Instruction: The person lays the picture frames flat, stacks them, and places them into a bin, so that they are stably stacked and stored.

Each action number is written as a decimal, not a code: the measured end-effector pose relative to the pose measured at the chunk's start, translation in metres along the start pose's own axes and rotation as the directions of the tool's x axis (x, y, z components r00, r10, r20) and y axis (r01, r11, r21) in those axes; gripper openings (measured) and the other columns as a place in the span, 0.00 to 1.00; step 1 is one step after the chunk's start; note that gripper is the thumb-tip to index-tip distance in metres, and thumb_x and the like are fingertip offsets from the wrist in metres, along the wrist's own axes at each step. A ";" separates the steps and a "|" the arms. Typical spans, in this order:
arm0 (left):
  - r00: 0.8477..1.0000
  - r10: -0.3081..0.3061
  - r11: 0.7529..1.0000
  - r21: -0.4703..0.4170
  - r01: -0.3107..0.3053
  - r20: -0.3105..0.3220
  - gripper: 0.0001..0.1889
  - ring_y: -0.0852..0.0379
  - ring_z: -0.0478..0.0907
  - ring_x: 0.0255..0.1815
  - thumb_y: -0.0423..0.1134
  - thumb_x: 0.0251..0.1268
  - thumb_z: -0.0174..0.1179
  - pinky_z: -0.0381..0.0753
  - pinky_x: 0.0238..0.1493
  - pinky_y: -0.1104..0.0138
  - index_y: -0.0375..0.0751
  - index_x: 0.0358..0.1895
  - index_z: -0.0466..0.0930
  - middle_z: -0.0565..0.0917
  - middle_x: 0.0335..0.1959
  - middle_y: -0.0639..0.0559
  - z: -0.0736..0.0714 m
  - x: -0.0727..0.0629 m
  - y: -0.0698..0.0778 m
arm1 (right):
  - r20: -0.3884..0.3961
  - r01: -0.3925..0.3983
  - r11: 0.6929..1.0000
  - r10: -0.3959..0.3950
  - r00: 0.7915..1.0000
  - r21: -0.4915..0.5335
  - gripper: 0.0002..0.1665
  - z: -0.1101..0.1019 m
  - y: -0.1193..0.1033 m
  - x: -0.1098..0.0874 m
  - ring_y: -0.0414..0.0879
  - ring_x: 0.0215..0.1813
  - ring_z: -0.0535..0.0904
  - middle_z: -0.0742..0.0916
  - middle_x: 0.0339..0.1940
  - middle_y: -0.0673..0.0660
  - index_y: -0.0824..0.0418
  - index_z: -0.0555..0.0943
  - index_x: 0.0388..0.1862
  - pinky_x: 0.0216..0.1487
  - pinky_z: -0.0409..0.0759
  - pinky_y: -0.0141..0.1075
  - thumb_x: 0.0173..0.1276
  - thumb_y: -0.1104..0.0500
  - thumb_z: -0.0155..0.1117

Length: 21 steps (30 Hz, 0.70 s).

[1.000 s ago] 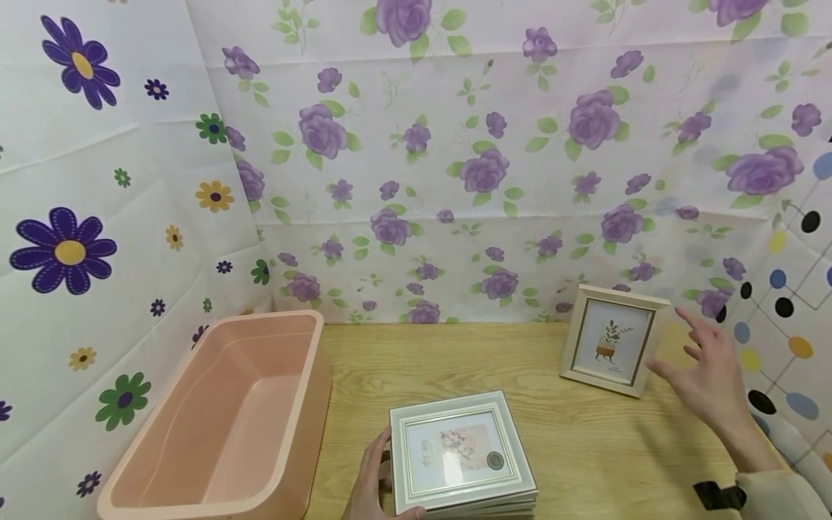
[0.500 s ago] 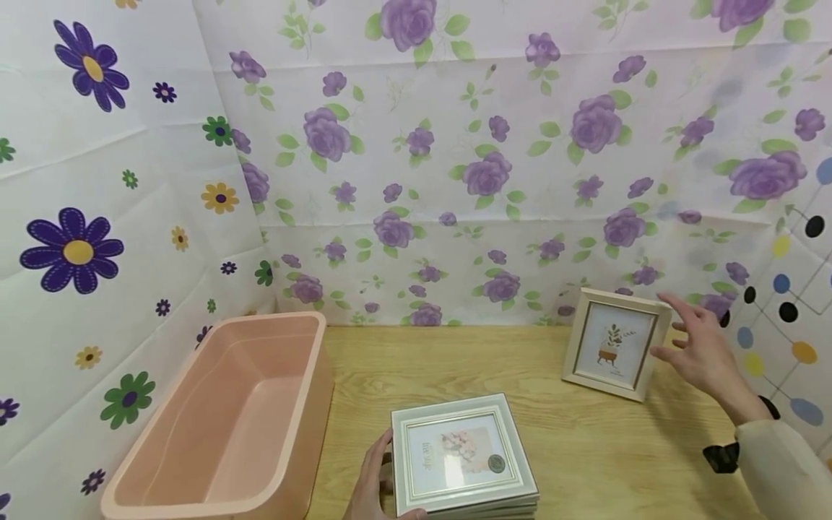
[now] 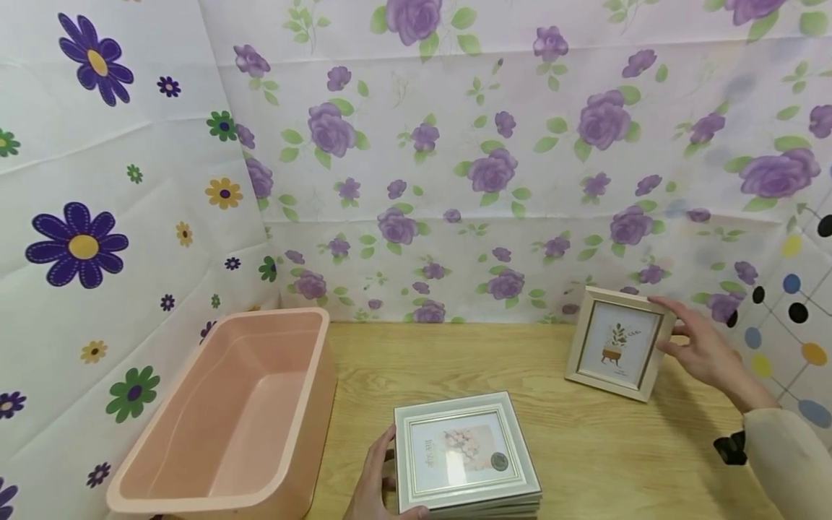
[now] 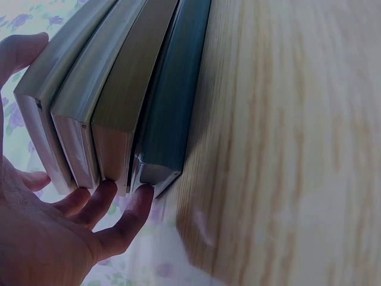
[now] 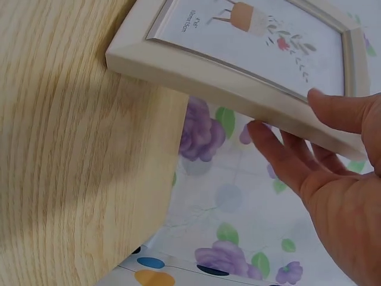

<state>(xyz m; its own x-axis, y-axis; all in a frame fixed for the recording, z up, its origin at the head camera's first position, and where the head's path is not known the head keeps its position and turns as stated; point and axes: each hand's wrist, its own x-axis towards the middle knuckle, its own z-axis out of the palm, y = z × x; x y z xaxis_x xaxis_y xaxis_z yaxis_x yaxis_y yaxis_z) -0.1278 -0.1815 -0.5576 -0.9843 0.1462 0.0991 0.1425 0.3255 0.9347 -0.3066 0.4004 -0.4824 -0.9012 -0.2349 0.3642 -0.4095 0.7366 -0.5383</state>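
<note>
A cream picture frame (image 3: 617, 343) with a potted-plant print stands tilted back near the rear right of the table. My right hand (image 3: 705, 354) holds its right side; in the right wrist view the thumb lies over the front border and the fingers (image 5: 277, 152) are at the side edge. At the front, a stack of picture frames (image 3: 458, 451) lies flat, the top one white with a pink flower print. My left hand (image 3: 372, 477) grips the stack's left side, thumb at the near top edge. In the left wrist view its fingertips (image 4: 140, 199) rest along the stacked edges.
A pink plastic tub (image 3: 302, 426) stands at the left of the wood-grain table (image 3: 416, 361). Flower-printed sheets (image 3: 416, 166) hang behind and to the left, and a dotted sheet (image 3: 796, 347) closes off the right side.
My right hand has moved left onto the standing picture frame and taken hold of its right edge. My left hand has stayed at the stack. The head view has shifted slightly.
</note>
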 end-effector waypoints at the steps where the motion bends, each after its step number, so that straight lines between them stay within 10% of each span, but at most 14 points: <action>1: 1.000 0.000 1.000 0.000 0.000 0.002 0.61 0.71 0.76 0.55 0.39 0.51 0.83 0.84 0.41 0.70 0.39 0.88 0.54 0.64 0.80 0.28 0.000 0.000 0.000 | 0.000 0.007 1.000 -0.007 1.000 0.008 0.51 0.000 0.002 0.000 0.81 0.66 0.74 0.67 0.81 0.84 0.58 0.59 0.90 0.49 0.80 0.20 0.73 0.75 0.68; 4: 1.000 0.003 1.000 0.000 -0.003 0.006 0.62 0.70 0.76 0.56 0.39 0.51 0.83 0.85 0.41 0.70 0.39 0.88 0.54 0.64 0.80 0.28 -0.001 0.001 0.000 | -0.014 0.026 0.999 -0.026 1.000 0.026 0.49 0.001 0.005 0.002 0.39 0.69 0.77 0.69 0.80 0.83 0.58 0.60 0.89 0.53 0.64 0.06 0.74 0.74 0.68; 8: 1.000 0.002 1.000 0.000 -0.002 0.010 0.62 0.70 0.76 0.56 0.39 0.51 0.83 0.85 0.42 0.70 0.39 0.88 0.54 0.64 0.80 0.28 -0.001 0.001 0.000 | -0.013 0.015 0.999 -0.014 1.000 0.040 0.47 0.001 0.005 0.003 0.06 0.58 0.59 0.70 0.77 0.84 0.58 0.61 0.89 0.48 0.71 0.09 0.75 0.75 0.67; 15: 0.999 -0.036 0.999 0.003 0.036 0.018 0.63 0.69 0.75 0.56 0.39 0.50 0.84 0.85 0.42 0.70 0.37 0.88 0.52 0.65 0.81 0.31 -0.002 0.003 0.000 | 0.017 -0.046 0.987 0.044 0.999 0.152 0.48 0.001 -0.007 -0.005 0.17 0.45 0.81 0.68 0.75 0.84 0.55 0.59 0.90 0.36 0.91 0.35 0.77 0.76 0.63; 21: 0.999 -0.045 0.999 0.028 0.044 0.013 0.63 0.67 0.74 0.60 0.40 0.50 0.84 0.85 0.43 0.70 0.38 0.88 0.53 0.66 0.80 0.32 -0.002 0.003 0.001 | -0.019 -0.128 0.970 0.134 0.991 0.208 0.48 0.005 -0.019 -0.013 0.18 0.45 0.82 0.66 0.77 0.85 0.50 0.56 0.92 0.36 0.91 0.34 0.80 0.71 0.62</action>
<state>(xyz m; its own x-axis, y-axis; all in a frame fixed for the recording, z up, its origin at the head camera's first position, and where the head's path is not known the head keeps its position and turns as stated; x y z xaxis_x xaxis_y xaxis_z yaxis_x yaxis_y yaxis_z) -0.1305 -0.1824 -0.5554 -0.9882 0.1436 0.0528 0.1015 0.3575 0.9284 -0.2881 0.3861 -0.4805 -0.9453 -0.1219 0.3026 -0.3116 0.6121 -0.7268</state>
